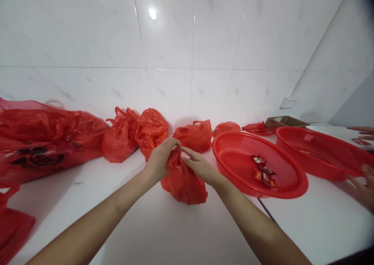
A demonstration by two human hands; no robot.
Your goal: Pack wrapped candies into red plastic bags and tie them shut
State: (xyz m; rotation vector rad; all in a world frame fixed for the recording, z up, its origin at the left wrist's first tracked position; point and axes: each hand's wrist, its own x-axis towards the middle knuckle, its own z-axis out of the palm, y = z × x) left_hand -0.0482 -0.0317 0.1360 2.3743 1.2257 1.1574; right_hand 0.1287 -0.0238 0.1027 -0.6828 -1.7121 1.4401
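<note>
A filled red plastic bag [187, 185] stands in front of me on the white table, its top gathered together. My left hand [161, 158] grips the gathered neck from the left, fingers curled around it. From the right, my right hand [200, 165] pinches the same neck between thumb and fingers. The bag's contents do not show through. Just to the right, a red plastic basket [233, 167] with a perforated wall holds several small wrapped packets [264, 171].
Several red bags [121, 138] line the tiled wall, with a large red bag [58, 140] at the left. Another red bag [14, 230] lies near left. At right are a second red basket [309, 165], a cardboard box [286, 121] and another person's hands [365, 187].
</note>
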